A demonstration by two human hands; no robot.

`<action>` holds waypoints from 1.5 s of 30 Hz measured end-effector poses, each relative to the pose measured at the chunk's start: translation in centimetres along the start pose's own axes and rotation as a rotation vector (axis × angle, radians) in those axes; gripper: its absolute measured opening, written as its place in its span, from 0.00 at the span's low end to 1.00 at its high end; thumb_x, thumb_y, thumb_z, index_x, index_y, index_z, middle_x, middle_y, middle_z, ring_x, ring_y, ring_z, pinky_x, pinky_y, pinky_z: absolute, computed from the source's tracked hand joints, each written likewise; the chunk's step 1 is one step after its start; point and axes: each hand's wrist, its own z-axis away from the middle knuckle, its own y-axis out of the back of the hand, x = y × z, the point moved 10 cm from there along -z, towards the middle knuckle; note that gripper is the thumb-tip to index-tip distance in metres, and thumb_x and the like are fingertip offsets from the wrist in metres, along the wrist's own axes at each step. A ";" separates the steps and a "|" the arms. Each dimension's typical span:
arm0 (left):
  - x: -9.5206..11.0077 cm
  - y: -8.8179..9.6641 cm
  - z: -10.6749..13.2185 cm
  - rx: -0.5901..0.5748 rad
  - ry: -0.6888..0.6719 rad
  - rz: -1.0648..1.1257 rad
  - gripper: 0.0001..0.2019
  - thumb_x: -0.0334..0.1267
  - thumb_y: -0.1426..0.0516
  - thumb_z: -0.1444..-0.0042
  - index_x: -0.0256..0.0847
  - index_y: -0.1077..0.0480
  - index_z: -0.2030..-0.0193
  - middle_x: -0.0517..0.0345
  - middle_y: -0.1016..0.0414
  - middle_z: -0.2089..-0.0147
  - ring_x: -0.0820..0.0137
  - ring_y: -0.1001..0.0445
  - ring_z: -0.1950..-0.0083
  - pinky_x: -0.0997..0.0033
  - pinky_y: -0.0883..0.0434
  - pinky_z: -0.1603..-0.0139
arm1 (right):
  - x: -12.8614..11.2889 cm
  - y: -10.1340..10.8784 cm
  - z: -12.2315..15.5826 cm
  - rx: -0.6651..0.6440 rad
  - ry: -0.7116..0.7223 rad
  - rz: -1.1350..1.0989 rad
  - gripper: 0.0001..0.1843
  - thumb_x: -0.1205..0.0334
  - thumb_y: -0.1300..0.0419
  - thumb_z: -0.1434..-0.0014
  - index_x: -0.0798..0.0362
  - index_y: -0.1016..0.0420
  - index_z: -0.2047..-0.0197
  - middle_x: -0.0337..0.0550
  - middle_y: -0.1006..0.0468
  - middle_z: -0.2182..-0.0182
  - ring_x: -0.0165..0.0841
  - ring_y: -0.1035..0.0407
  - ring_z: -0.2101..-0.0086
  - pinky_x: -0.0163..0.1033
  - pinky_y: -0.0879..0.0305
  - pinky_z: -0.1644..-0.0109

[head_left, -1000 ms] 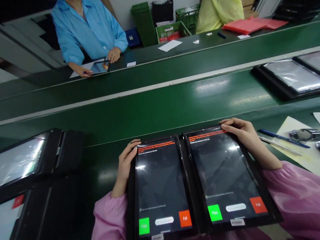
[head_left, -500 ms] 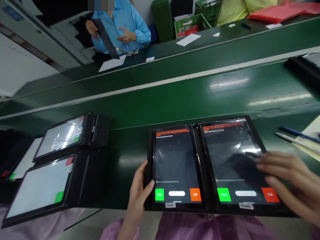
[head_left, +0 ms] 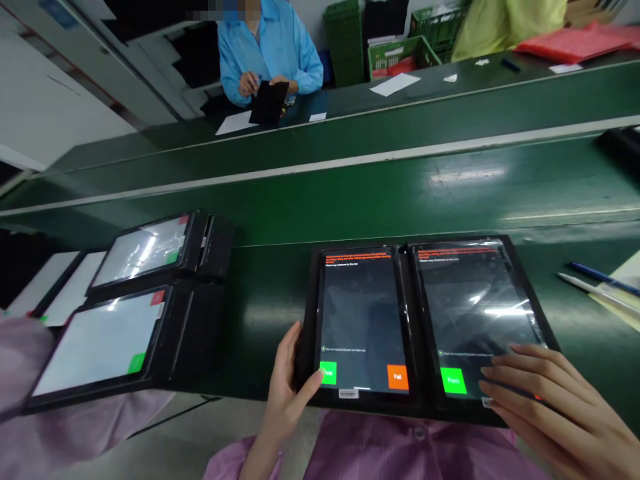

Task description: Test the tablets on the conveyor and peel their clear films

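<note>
Two tablets in black cases lie side by side at the near edge of the green bench. The left tablet (head_left: 361, 313) has a dark screen with red and white text, a green button and an orange "Fail" button. My left hand (head_left: 290, 387) grips its lower left edge, thumb over the green button. The right tablet (head_left: 470, 307) shows the same dark screen, with a bright reflection on it. My right hand (head_left: 545, 397) is over its lower right corner, fingers stretched out and empty, covering most of the red button. Whether the fingertips touch the glass I cannot tell.
More tablets with white screens, such as a front one (head_left: 100, 347) and one behind it (head_left: 143, 250), lie to the left beside a purple sleeve (head_left: 25, 360). Pens (head_left: 600, 290) rest on yellow paper at right. Across the bench a person in blue (head_left: 280, 47) holds a dark panel (head_left: 269, 101).
My right hand has moved left and down over the right tablet's lower part. My left thumb now overlaps the green button. The left screen's white bar is gone. The person opposite has lowered the dark panel.
</note>
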 end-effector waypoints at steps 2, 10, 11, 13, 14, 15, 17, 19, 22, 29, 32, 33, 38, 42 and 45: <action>1.1 0.8 0.5 0.026 -0.084 -0.063 0.36 0.52 0.35 0.40 0.49 0.38 0.27 0.46 0.36 0.25 0.47 0.38 0.24 0.47 0.32 0.27 | -0.6 -0.6 0.1 -0.048 0.019 0.010 0.15 0.66 0.49 0.24 0.49 0.20 0.57 0.36 0.16 0.62 0.28 0.22 0.61 0.39 0.31 0.47; 9.0 -0.1 -3.9 -0.074 -0.508 -0.599 0.20 0.49 0.38 0.37 0.56 0.23 0.39 0.50 0.25 0.33 0.47 0.29 0.31 0.38 0.41 0.24 | 0.5 -2.3 -0.9 -0.146 0.083 0.106 0.18 0.55 0.48 0.23 0.45 0.17 0.55 0.39 0.16 0.51 0.36 0.23 0.53 0.46 0.28 0.50; 9.9 -0.9 -5.4 -0.075 -0.552 -0.637 0.18 0.50 0.39 0.36 0.56 0.22 0.40 0.50 0.24 0.34 0.47 0.29 0.31 0.35 0.44 0.23 | 1.9 -2.4 -1.6 -0.133 0.068 0.090 0.18 0.54 0.48 0.23 0.45 0.17 0.56 0.40 0.17 0.51 0.36 0.23 0.53 0.46 0.29 0.50; 11.2 -2.7 -8.7 -0.084 -0.598 -0.689 0.18 0.53 0.41 0.35 0.55 0.21 0.41 0.49 0.24 0.34 0.45 0.29 0.31 0.30 0.49 0.23 | 5.7 -2.9 -3.4 -0.096 -0.013 0.108 0.19 0.53 0.50 0.23 0.45 0.16 0.54 0.43 0.17 0.50 0.38 0.24 0.53 0.47 0.29 0.49; 11.7 -3.7 -10.2 -0.094 -0.602 -0.712 0.19 0.53 0.41 0.35 0.55 0.21 0.41 0.48 0.26 0.33 0.44 0.31 0.30 0.27 0.51 0.24 | 7.8 -3.4 -4.2 -0.093 -0.072 0.147 0.20 0.52 0.50 0.23 0.45 0.17 0.51 0.45 0.18 0.48 0.40 0.25 0.52 0.48 0.30 0.49; 12.2 -4.6 -11.5 -0.107 -0.604 -0.736 0.20 0.54 0.41 0.35 0.55 0.22 0.40 0.47 0.27 0.31 0.42 0.32 0.29 0.24 0.53 0.25 | 9.7 -3.8 -4.9 -0.087 -0.125 0.198 0.21 0.51 0.51 0.23 0.46 0.17 0.48 0.48 0.19 0.46 0.43 0.25 0.50 0.51 0.30 0.49; 12.9 -6.0 -12.9 -0.132 -0.603 -0.778 0.19 0.53 0.42 0.34 0.54 0.21 0.40 0.46 0.30 0.29 0.40 0.36 0.26 0.19 0.57 0.26 | 12.2 -4.9 -5.8 -0.099 -0.187 0.278 0.23 0.48 0.51 0.23 0.48 0.18 0.45 0.54 0.21 0.44 0.49 0.27 0.48 0.54 0.31 0.49; 13.1 -6.5 -12.8 -0.163 -0.612 -0.799 0.17 0.52 0.43 0.33 0.54 0.19 0.44 0.47 0.28 0.30 0.41 0.36 0.26 0.18 0.59 0.27 | 12.5 -5.3 -6.1 -0.097 -0.177 0.298 0.23 0.48 0.51 0.23 0.49 0.16 0.48 0.54 0.21 0.44 0.50 0.27 0.48 0.55 0.32 0.49; 13.4 -5.8 -11.2 -0.196 -0.674 -0.774 0.15 0.51 0.44 0.31 0.55 0.16 0.52 0.49 0.21 0.36 0.46 0.31 0.29 0.22 0.58 0.25 | 10.3 -4.7 -5.6 -0.101 -0.088 0.249 0.22 0.50 0.49 0.23 0.45 0.14 0.58 0.48 0.19 0.48 0.46 0.27 0.49 0.51 0.32 0.49; 14.0 -4.9 -12.5 -0.129 -0.638 -0.715 0.16 0.54 0.42 0.34 0.56 0.17 0.48 0.50 0.20 0.37 0.48 0.27 0.33 0.27 0.57 0.23 | 10.2 -3.4 -5.6 -0.050 -0.116 0.354 0.22 0.54 0.51 0.23 0.45 0.15 0.53 0.49 0.18 0.50 0.42 0.25 0.54 0.47 0.31 0.55; 13.6 -6.1 -13.4 -0.174 -0.603 -0.704 0.15 0.54 0.41 0.35 0.55 0.16 0.51 0.49 0.20 0.37 0.45 0.28 0.32 0.23 0.62 0.24 | 11.1 -4.7 -5.9 -0.100 -0.114 0.381 0.24 0.54 0.54 0.22 0.46 0.15 0.54 0.50 0.18 0.49 0.46 0.25 0.52 0.49 0.30 0.55; 13.5 -6.2 -13.5 -0.183 -0.592 -0.697 0.15 0.54 0.41 0.36 0.55 0.16 0.52 0.49 0.20 0.37 0.45 0.29 0.32 0.23 0.64 0.24 | 11.3 -5.0 -5.9 -0.114 -0.115 0.389 0.25 0.54 0.54 0.22 0.46 0.14 0.54 0.50 0.18 0.48 0.46 0.25 0.51 0.50 0.30 0.55; 12.9 -6.1 -13.3 -0.208 -0.556 -0.684 0.15 0.54 0.40 0.36 0.55 0.17 0.50 0.50 0.20 0.37 0.46 0.30 0.31 0.25 0.67 0.24 | 11.6 -5.3 -5.6 -0.120 -0.099 0.347 0.27 0.53 0.57 0.22 0.46 0.14 0.53 0.50 0.18 0.49 0.46 0.24 0.54 0.49 0.31 0.57; 12.8 -6.1 -13.2 -0.218 -0.552 -0.711 0.14 0.52 0.40 0.36 0.56 0.17 0.49 0.49 0.20 0.37 0.45 0.29 0.31 0.24 0.65 0.24 | 11.7 -5.0 -5.6 -0.090 -0.076 0.332 0.29 0.52 0.57 0.21 0.45 0.14 0.55 0.49 0.17 0.51 0.44 0.23 0.56 0.47 0.32 0.60; 12.8 -6.3 -13.0 -0.221 -0.570 -0.747 0.14 0.50 0.40 0.35 0.55 0.17 0.48 0.47 0.21 0.37 0.45 0.28 0.32 0.21 0.63 0.25 | 11.8 -5.2 -5.6 -0.084 -0.066 0.317 0.27 0.54 0.56 0.22 0.46 0.14 0.56 0.49 0.17 0.52 0.44 0.23 0.57 0.47 0.32 0.61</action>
